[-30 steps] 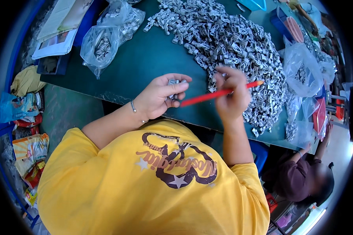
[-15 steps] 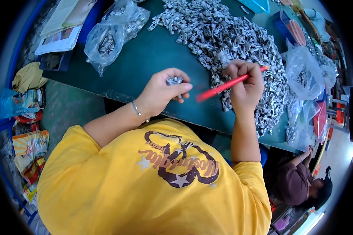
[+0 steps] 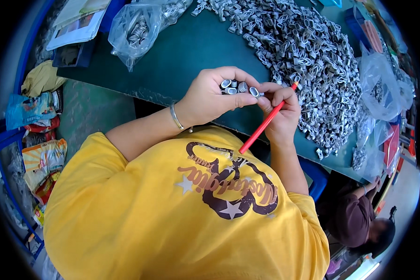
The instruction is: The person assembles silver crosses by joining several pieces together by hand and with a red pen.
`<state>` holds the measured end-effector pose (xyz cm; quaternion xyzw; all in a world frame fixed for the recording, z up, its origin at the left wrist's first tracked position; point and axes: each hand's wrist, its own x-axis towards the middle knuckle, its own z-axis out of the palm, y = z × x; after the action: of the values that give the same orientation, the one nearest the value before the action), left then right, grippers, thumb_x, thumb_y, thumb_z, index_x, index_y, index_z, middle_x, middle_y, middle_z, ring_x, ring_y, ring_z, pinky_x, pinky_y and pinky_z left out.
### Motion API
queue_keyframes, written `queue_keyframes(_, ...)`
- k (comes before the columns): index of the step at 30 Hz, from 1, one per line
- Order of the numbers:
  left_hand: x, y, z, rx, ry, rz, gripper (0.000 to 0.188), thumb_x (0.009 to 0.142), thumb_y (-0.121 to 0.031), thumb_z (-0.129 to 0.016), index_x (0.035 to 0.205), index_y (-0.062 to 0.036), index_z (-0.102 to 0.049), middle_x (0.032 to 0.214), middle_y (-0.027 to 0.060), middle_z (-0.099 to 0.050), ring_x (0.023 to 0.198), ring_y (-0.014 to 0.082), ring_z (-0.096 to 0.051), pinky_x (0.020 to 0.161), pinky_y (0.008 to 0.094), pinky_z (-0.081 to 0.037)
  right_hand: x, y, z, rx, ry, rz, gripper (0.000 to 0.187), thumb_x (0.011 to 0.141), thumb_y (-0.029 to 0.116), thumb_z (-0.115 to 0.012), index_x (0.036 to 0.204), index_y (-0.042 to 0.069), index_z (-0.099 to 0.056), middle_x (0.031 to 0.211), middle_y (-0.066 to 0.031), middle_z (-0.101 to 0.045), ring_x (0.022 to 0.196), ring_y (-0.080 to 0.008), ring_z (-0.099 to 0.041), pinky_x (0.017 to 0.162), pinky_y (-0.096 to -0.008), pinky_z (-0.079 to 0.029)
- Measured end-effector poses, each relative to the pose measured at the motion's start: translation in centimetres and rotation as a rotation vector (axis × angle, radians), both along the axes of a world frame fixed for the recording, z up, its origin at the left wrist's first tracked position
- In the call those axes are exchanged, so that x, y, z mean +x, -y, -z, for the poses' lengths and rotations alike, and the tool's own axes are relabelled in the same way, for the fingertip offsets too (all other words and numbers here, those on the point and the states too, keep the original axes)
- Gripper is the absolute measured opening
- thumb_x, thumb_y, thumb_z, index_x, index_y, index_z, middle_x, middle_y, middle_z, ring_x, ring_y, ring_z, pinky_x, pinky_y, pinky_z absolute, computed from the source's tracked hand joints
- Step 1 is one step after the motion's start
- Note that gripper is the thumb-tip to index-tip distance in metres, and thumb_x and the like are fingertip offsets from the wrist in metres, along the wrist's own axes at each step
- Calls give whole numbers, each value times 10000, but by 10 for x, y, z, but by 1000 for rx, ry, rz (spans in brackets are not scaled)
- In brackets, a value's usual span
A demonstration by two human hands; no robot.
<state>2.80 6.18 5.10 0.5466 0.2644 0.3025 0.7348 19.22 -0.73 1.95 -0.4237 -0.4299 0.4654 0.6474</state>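
Note:
My left hand (image 3: 214,95) curls around several small grey metal fittings (image 3: 230,90), each with an oval opening. At its thumb and fingertips is one more metal fitting (image 3: 254,92), which the fingertips of my right hand (image 3: 283,109) also touch. Held across the right hand is a red pen-like stick (image 3: 265,126); its yellowish end points up and away, the other end down toward my shirt. Just beyond the right hand spreads a big heap of similar grey fittings (image 3: 312,60) on the green table (image 3: 172,60).
A clear plastic bag (image 3: 134,35) of fittings lies at the far left, beside papers (image 3: 79,25) on a blue bin. More clear bags (image 3: 380,88) stand at the right. Another person (image 3: 352,217) sits at the lower right. Snack-like packets (image 3: 44,156) are piled at the left.
My hands have come together, and the right hand has moved down to the left fingertips. The red stick has swung steeper. The whole view has shifted slightly.

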Motion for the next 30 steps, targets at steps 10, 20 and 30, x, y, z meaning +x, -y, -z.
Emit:
queue_keyframes(10, 3, 5, 14, -354, 64, -45, 221, 821, -51, -570, 1021, 43, -557, 817, 85, -597, 668, 103, -558, 557, 201, -464, -7, 2, -12, 330, 310, 226, 416, 661, -111, -676, 821, 66, -335, 910, -173, -573, 782, -182, -569, 682, -257, -478)
queue_keyframes(20, 0, 14, 11, -551, 164, 20, 248, 845, -94, -525, 1055, 38, -534, 874, 106, -587, 730, 139, -591, 603, 234, -503, -12, 13, -18, 442, 542, 193, 377, 657, -75, -694, 766, 70, -363, 861, -163, -607, 720, -210, -578, 636, -284, -466)
queue_keyframes(30, -104, 21, 49, -801, 94, 363, 186, 811, -91, -539, 948, 36, -541, 829, 181, -599, 672, 208, -624, 489, 273, -507, 57, 13, -15, 242, 973, 625, 224, 709, -91, -612, 686, 27, -422, 805, -133, -614, 646, -211, -583, 590, -258, -465)
